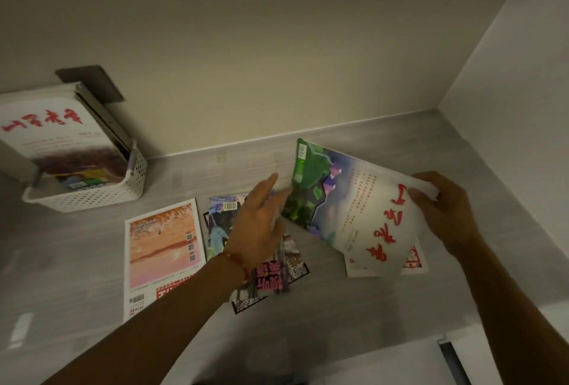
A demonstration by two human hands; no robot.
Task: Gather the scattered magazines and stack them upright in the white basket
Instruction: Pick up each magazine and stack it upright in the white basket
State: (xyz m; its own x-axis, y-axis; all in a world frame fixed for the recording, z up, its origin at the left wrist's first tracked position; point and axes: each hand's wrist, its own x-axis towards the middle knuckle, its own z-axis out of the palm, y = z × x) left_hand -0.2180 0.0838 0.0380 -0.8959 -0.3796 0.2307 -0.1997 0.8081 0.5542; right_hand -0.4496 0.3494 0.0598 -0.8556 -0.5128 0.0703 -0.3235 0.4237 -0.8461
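My right hand (443,209) grips the near edge of a white magazine with red calligraphy and a green landscape (348,196), lifted off the table. My left hand (258,224) hovers with straight fingers at that magazine's left edge, above a dark-covered magazine (221,218) and a pink-lettered one (271,283). An orange sunset magazine (163,249) lies flat to the left. Another white magazine (412,261) lies under the lifted one. The white perforated basket (92,196) stands at the back left with several magazines upright in it, a white one with red script (52,129) in front.
The grey table (338,307) fills a corner between a beige back wall and a white right wall (508,61). A dark plate (92,82) is on the wall behind the basket. The table's near edge runs along the lower right.
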